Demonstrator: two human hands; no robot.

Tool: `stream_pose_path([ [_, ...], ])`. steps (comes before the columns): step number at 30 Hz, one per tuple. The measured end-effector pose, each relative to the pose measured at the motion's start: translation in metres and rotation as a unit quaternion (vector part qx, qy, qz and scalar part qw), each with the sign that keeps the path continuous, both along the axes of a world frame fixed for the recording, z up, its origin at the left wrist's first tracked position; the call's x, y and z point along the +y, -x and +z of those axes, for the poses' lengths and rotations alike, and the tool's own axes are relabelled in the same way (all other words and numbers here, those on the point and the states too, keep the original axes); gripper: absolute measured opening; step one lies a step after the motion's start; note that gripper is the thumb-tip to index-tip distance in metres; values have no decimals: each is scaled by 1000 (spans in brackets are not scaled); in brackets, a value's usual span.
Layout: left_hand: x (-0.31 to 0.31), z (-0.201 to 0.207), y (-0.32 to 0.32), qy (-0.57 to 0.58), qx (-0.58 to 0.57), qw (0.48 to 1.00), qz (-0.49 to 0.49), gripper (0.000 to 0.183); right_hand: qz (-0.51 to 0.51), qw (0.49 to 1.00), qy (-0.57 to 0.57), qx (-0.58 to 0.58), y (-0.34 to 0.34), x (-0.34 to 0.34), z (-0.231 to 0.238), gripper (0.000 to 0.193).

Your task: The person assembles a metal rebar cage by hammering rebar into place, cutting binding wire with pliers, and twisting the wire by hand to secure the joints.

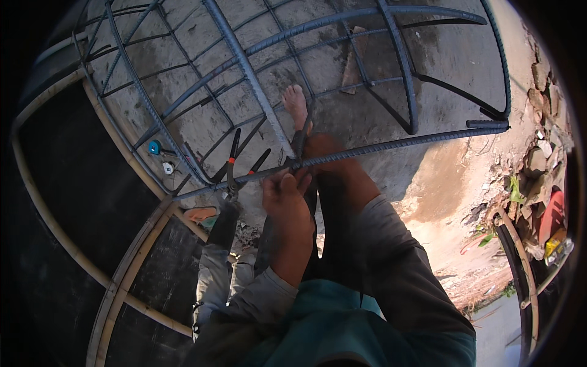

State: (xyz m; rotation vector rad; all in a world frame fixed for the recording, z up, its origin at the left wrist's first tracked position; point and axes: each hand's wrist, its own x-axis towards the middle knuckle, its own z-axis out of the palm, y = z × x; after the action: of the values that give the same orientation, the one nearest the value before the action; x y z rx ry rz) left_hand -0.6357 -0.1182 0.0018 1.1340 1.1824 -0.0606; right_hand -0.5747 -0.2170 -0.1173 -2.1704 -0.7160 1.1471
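Our left hand (286, 194) raised from our bent grey-sleeved forearm, fingers curled shut at the ribbed steel bar (391, 145), our right hand (324, 150) just beside it, gripping the same bar

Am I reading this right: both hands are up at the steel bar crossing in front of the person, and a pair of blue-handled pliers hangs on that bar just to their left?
Nearly. The head view shows the left hand and right hand at the steel bar, but the pliers hanging to their left have red and black handles, not blue.
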Motion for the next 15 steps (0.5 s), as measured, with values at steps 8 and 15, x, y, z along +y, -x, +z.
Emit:
stream_pose_path([
  [8,-16,-22,15,1,-81,991,107,14,-114,897,-426,-4,-54,12,-23,16],
  [15,-1,-20,14,75,-66,992,74,12,-176,918,-336,-114,-42,-23,-22,19],
])
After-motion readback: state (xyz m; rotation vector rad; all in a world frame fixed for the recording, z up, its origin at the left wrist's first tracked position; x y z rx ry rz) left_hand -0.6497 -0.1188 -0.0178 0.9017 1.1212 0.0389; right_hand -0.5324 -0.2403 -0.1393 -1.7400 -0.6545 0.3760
